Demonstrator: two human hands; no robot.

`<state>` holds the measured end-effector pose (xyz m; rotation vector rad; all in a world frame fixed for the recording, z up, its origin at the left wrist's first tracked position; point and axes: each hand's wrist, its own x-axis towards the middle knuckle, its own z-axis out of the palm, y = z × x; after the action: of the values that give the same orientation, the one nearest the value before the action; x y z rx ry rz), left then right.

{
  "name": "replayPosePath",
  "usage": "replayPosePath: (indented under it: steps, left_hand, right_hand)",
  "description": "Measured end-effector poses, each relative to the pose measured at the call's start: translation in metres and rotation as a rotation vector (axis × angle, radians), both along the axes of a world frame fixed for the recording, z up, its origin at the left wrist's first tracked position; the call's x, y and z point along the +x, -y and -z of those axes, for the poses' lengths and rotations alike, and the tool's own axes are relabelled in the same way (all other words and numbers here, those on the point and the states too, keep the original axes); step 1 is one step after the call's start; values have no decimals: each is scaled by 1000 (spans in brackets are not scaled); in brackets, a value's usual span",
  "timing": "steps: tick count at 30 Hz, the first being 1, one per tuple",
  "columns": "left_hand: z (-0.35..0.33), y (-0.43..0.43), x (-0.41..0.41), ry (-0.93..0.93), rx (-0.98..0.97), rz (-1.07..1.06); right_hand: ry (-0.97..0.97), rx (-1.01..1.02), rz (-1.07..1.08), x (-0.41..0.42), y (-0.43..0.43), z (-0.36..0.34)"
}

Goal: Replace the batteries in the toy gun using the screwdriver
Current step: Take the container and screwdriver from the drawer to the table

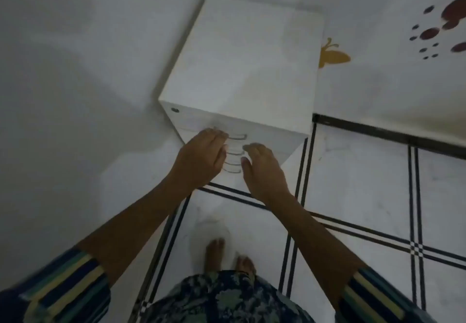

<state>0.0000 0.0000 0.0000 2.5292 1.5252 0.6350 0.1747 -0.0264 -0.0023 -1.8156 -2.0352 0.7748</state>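
A white drawer cabinet (242, 65) stands in the room corner, seen from above, with several metal drawer handles (237, 136) down its front. My left hand (201, 153) reaches to the upper drawers, fingers at the left end of the top handle. My right hand (262, 169) hovers just right of the handles, fingers spread, holding nothing. No toy gun, screwdriver or batteries are in view. The image is blurred by motion.
White walls close in on the left and behind the cabinet. A wall with a yellow butterfly sticker (332, 55) and dark red decals (433, 30) is on the right. White floor tiles with black stripes (300, 196) lie below. My bare feet (227, 257) stand in front of the cabinet.
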Motion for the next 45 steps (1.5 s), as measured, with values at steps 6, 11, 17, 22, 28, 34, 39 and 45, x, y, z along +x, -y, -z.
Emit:
replayPosePath:
  steps: [6,11,17,22,28,34,39,45]
  left_hand:
    - [86,-60,-14,-131,-281,33]
    - [95,-59,-21,-138,-257,45]
    - [55,-55,-29,7,-172,85]
    - [24,-61,-41,120,-29,-43]
    - [54,-57,-45,102,-263,-181]
    - [68,-49,-46,55,-458,-325]
    - [83,-67,-38,-75,-584,-386]
    - [110,-75,-34,-45,-818,-475]
  right_hand:
    - [191,-103,-144,-22,-53,82]
    - [166,-84,-70,-28,-57,87]
    - [169,30,-66,-36,-38,47]
    - [176,238,151,-22,-32,20]
    - [265,51,190,-15,-25,31]
    - [118,-123,255,-10,-11,40]
    - [4,-220,556,-11,-31,41]
    - [-131,-545,726,-14,-54,54]
